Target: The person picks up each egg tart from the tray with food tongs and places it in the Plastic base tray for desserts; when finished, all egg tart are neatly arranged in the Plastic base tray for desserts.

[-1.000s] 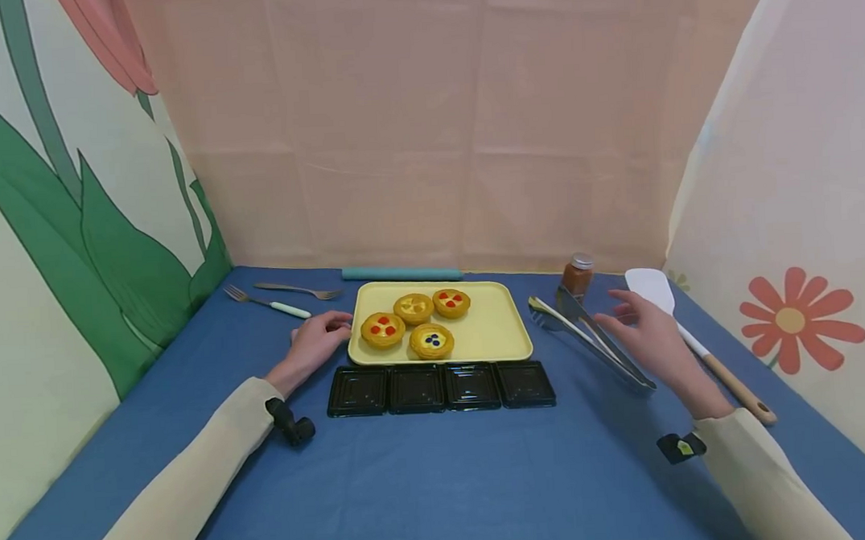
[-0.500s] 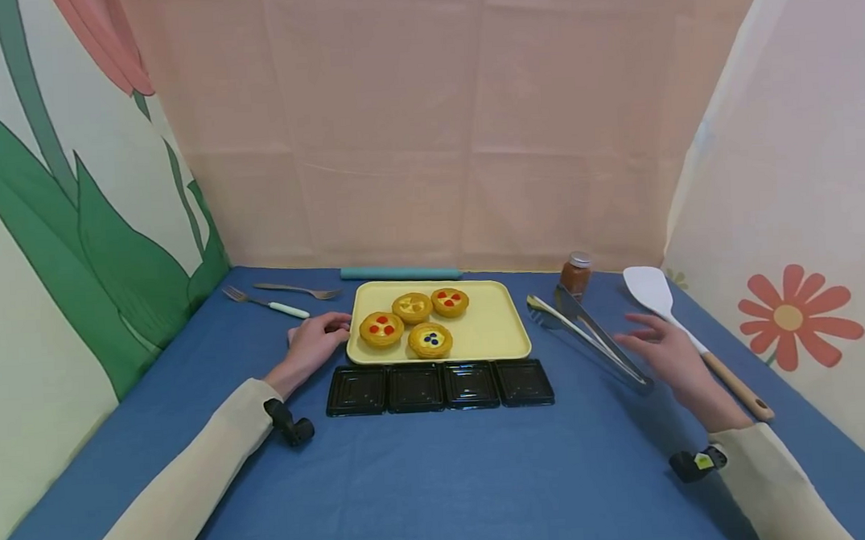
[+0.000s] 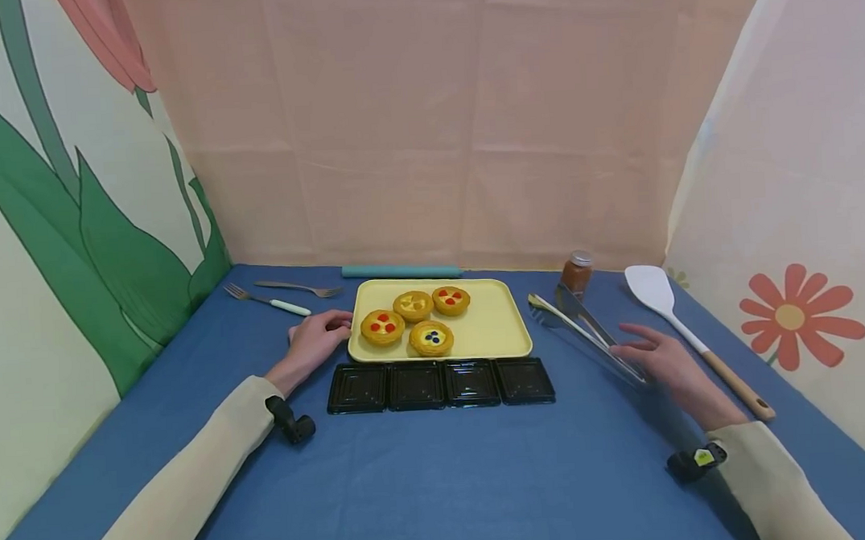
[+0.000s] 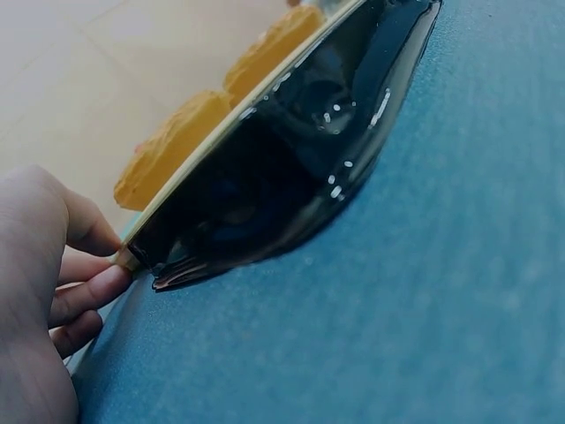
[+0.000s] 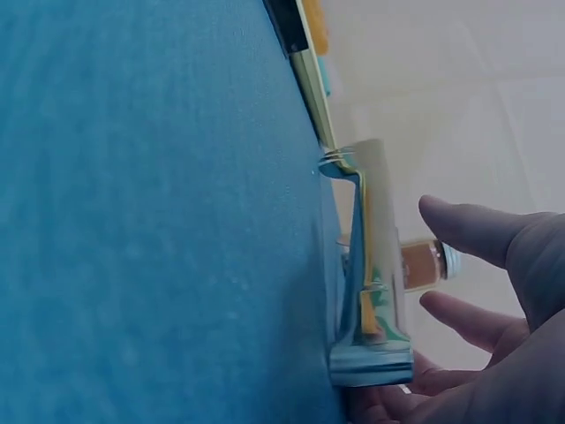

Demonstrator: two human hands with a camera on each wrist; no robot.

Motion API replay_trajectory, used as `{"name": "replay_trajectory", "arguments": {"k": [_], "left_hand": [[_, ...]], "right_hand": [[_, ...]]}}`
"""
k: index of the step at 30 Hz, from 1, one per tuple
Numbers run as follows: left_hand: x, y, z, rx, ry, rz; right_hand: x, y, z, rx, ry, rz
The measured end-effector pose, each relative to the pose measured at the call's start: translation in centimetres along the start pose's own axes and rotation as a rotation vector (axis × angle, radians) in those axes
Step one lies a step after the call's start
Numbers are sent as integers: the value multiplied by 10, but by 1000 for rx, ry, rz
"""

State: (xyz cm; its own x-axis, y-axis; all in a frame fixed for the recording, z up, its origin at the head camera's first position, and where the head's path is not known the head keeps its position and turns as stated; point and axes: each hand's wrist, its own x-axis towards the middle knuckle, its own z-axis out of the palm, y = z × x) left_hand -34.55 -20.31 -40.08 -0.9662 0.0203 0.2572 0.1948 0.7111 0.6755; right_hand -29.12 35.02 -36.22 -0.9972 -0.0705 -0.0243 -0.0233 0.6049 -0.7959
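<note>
My left hand (image 3: 318, 337) grips the left edge of the pale yellow tray (image 3: 493, 320); in the left wrist view its thumb and fingers pinch the corner (image 4: 126, 258). Egg tarts sit on the tray's left half: one with blue dots (image 3: 431, 339), two with red dots (image 3: 382, 328), and a yellow-topped one (image 3: 413, 306). My right hand (image 3: 672, 370) hovers at the near end of the metal tongs (image 3: 576, 332), thumb and fingers spread apart. In the right wrist view, the tongs' bent end (image 5: 372, 362) lies beside the lower fingers.
A row of black compartments (image 3: 441, 385) lies along the tray's front edge. Two forks (image 3: 289, 308) lie left, a teal rod (image 3: 402, 272) behind the tray. A brown-filled jar (image 3: 576, 274) stands behind the tongs. A white spatula (image 3: 651, 288) with a wooden handle lies far right.
My right hand has moved back toward me and lower, from over the middle of the tongs to their near end. My left hand stays on the tray edge.
</note>
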Motion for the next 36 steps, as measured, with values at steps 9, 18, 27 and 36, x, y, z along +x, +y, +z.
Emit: {"name": "replay_trajectory", "arguments": {"k": [9, 18, 27, 36], "left_hand": [[1, 1, 1, 5, 0, -17], [2, 0, 1, -12, 0, -22], [3, 0, -1, -13, -3, -27], [1, 0, -1, -13, -15, -3]], "right_hand": [[11, 5, 1, -6, 16, 31], [22, -3, 7, -9, -15, 30], [25, -10, 15, -84, 33, -4], [28, -9, 15, -191, 82, 5]]}}
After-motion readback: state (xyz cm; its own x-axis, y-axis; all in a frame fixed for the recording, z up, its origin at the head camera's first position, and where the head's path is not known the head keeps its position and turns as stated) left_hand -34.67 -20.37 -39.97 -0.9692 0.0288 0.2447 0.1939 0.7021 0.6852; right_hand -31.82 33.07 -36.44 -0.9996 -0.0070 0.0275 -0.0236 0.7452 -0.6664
